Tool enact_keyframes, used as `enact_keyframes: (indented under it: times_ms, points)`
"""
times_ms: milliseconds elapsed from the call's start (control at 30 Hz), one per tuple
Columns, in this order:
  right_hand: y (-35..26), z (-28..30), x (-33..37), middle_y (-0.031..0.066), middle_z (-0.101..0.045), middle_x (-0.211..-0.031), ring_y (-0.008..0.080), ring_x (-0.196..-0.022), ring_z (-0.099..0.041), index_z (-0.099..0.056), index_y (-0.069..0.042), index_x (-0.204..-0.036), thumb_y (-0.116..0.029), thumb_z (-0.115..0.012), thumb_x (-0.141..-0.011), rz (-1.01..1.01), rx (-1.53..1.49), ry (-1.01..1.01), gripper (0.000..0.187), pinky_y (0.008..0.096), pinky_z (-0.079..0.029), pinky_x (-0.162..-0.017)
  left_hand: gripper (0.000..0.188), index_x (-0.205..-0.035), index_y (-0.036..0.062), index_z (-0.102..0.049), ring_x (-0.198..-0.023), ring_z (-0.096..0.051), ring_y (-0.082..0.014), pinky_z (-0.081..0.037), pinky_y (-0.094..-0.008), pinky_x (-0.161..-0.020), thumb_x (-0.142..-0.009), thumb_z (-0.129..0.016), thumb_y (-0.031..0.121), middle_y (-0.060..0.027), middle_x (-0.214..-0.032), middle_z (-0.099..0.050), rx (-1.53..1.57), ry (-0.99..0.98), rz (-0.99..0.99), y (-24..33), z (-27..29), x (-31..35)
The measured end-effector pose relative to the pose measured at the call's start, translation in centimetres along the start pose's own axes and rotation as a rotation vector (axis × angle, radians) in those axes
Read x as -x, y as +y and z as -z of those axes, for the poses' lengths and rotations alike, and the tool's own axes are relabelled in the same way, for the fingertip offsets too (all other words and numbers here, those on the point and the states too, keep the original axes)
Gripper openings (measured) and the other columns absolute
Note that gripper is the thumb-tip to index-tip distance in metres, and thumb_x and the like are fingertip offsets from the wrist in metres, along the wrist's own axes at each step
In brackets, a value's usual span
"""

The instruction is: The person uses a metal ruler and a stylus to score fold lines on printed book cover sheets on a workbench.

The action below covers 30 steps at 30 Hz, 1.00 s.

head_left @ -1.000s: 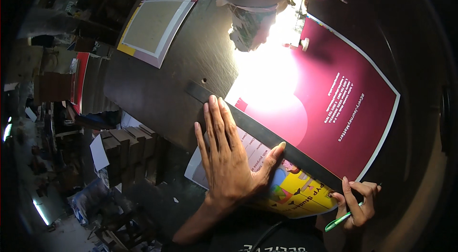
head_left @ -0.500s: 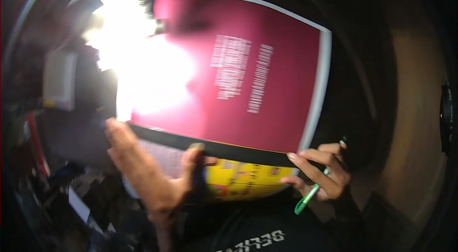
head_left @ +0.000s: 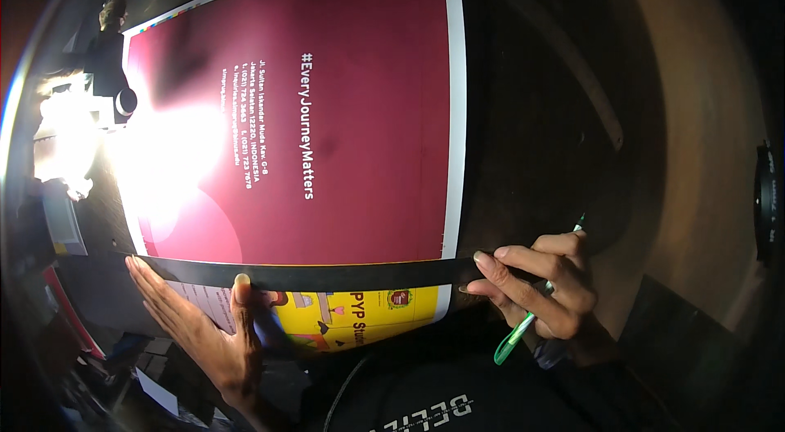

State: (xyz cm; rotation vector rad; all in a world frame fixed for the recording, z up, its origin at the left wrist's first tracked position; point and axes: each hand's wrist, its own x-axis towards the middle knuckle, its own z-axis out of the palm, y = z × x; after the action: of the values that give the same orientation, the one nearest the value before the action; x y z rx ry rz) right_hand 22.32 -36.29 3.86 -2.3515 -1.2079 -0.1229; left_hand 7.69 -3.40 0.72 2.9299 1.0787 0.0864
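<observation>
Far left, a lamp glares; lower left, the left hand spreads unclenched, fingertips and thumb on the dark ruler, which looks stiff, best held by its ends. Centre, the maroon sheet lies beneath: probably light, bendy, easily creased; lift by white margins. Lower right, the right hand grasps a green pen, finger and thumb at the ruler's end.

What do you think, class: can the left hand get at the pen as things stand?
Probably not: the left hand rests on the dark strip, while the right hand holds the pen.
</observation>
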Motion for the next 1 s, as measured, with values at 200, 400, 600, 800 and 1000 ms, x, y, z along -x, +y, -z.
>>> enact_keyframes:
  times_ms: [200, 400, 600, 800, 1000]
  points:
    - [-0.8, -0.6, -0.5, -0.0036, -0.065, -0.103, 0.0132, -0.083, -0.047, -0.077, -0.014, -0.103, -0.028, -0.088, -0.077, -0.018, -0.007, -0.027, 0.031, 0.0302, -0.037, -0.072, 0.117, -0.16, 0.0082, -0.01, -0.154, -0.012, -0.0354, -0.011, -0.0607, -0.122, -0.079, -0.05, 0.083, -0.0194, -0.165, -0.014, 0.01, 0.001, -0.037, -1.2, -0.3, -0.3]
    - [-0.9, -0.9, -0.9, -0.0055, -0.065, -0.098, 0.0138, -0.079, -0.048, -0.079, -0.016, -0.099, -0.028, -0.088, -0.075, -0.04, -0.005, 0.007, 0.028, 0.0304, -0.037, -0.069, 0.113, -0.16, 0.0096, -0.011, -0.154, -0.012, -0.0352, -0.011, -0.0614, -0.122, -0.081, -0.048, 0.082, -0.0197, -0.165, -0.015, 0.052, -0.006, -0.031, -1.2, -0.3, -0.2]
    - [-0.8, -0.9, -0.9, -0.0044, -0.064, -0.1, 0.0136, -0.082, -0.047, -0.078, -0.013, -0.097, -0.027, -0.089, -0.074, -0.034, -0.034, -0.003, 0.029, 0.0307, -0.037, -0.072, 0.109, -0.159, 0.008, -0.012, -0.154, -0.011, -0.0377, -0.011, -0.0614, -0.122, -0.084, -0.045, 0.08, -0.022, -0.165, -0.013, 0.033, 0.01, -0.04, -1.4, -0.3, -0.4]
    - [-0.8, -1.0, -0.6, -0.0046, -0.064, -0.1, 0.0136, -0.082, -0.047, -0.079, -0.013, -0.096, -0.027, -0.09, -0.073, -0.029, -0.029, 0.009, 0.029, 0.0308, -0.037, -0.072, 0.107, -0.159, 0.0065, -0.014, -0.153, -0.011, -0.0395, -0.011, -0.0614, -0.122, -0.086, -0.045, 0.079, -0.0238, -0.164, -0.012, 0.062, 0.014, -0.055, -1.6, -0.5, -0.2]
    - [-1.0, -0.9, -0.9, -0.0083, -0.066, -0.093, 0.0145, -0.074, -0.048, -0.082, -0.02, -0.097, -0.031, -0.087, -0.074, -0.077, 0.036, 0.029, 0.026, 0.0303, -0.038, -0.066, 0.111, -0.159, 0.0086, -0.014, -0.152, -0.017, -0.0398, -0.015, -0.0651, -0.12, -0.081, -0.059, 0.074, -0.0216, -0.164, -0.015, 0.148, -0.017, -0.011, -0.3, 0.5, -0.9]
